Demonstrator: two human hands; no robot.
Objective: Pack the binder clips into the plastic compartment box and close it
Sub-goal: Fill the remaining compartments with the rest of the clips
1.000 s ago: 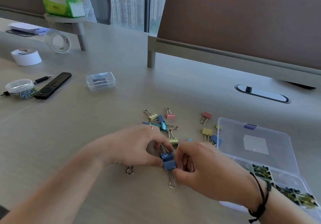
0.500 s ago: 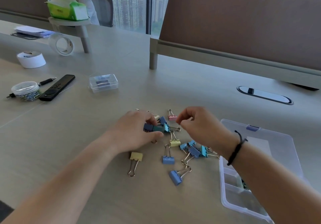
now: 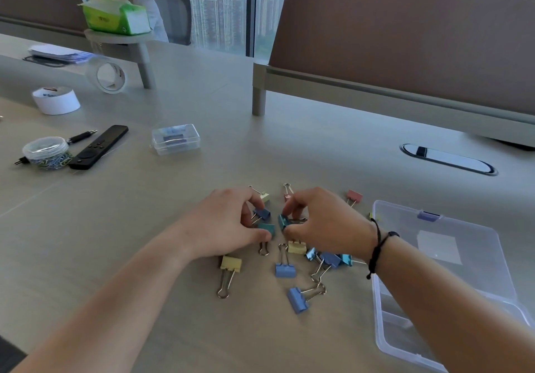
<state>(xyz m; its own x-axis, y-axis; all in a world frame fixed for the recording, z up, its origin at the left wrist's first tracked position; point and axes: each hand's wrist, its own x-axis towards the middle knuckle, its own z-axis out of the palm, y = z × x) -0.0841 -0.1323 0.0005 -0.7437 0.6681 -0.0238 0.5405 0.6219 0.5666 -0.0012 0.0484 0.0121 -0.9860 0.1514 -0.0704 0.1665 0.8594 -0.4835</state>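
Many coloured metal binder clips (image 3: 285,270) lie loose left of the open clear plastic compartment box (image 3: 451,259). My left hand (image 3: 228,225) pinches a teal clip (image 3: 267,228), right hand (image 3: 324,222) pinches another (image 3: 283,221). Better grab bodies, not wire handles.

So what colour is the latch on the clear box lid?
Pale purple latch, seen in the head view, on the lid's far edge.

Scattered binder clips (image 3: 285,270) between both hands and open compartment box (image 3: 451,259); bare table (image 3: 130,242) leftward.
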